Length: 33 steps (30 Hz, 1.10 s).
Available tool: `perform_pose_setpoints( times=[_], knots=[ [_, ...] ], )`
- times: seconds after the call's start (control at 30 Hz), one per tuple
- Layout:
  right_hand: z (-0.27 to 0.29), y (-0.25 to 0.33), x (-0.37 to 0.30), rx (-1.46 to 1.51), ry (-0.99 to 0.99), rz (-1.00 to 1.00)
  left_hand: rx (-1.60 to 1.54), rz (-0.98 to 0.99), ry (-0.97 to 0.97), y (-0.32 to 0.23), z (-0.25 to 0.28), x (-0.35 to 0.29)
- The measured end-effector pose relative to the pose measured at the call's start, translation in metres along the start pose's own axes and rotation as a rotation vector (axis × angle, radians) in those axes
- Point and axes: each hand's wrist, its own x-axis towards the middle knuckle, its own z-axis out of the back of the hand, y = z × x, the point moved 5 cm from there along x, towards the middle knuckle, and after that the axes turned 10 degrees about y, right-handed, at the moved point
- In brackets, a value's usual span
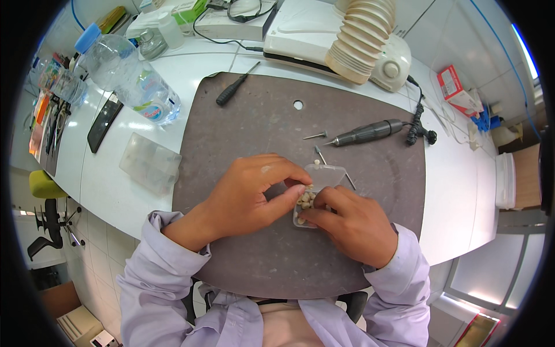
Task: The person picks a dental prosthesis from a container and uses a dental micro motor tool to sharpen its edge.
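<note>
A small clear plastic box (296,218) with its lid (332,173) flipped back lies on the brown mat, holding several off-white, tooth-like pieces (306,202). Over the box's far left side, my left hand (245,194) pinches one small off-white piece (310,186) between thumb and forefinger. My right hand (358,225) reaches in from the right, thumb and fingers drawn together among the pieces; whatever its fingertips hold is hidden. Another little off-white piece (317,162) rests just beyond the lid, by a grey-tipped bur (318,151).
A dark rotary handpiece (370,133) and another bur (315,136) lie on the mat (248,260). Farther off are a black-handled screwdriver (231,91) and a white machine (300,29) with a ribbed hose. On the left stand a clear box (149,162), phone (104,122) and water bottle (124,69).
</note>
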Motion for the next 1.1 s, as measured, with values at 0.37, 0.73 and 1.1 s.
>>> perform_pose_setpoints(
  times=[0.37, 0.73, 1.1],
  knots=[
    [-0.005, -0.004, 0.002, 0.220, 0.016, 0.006, 0.002, -0.009, -0.005, -0.001, 0.002, 0.000],
    [0.002, -0.016, -0.002, 0.565, -0.038, -0.032, -0.013, -0.013, -0.016, -0.001, 0.002, -0.001],
    [0.018, -0.008, -0.007, 0.258, -0.036, 0.046, -0.015, -0.045, 0.053, -0.002, -0.001, 0.000]
  ],
)
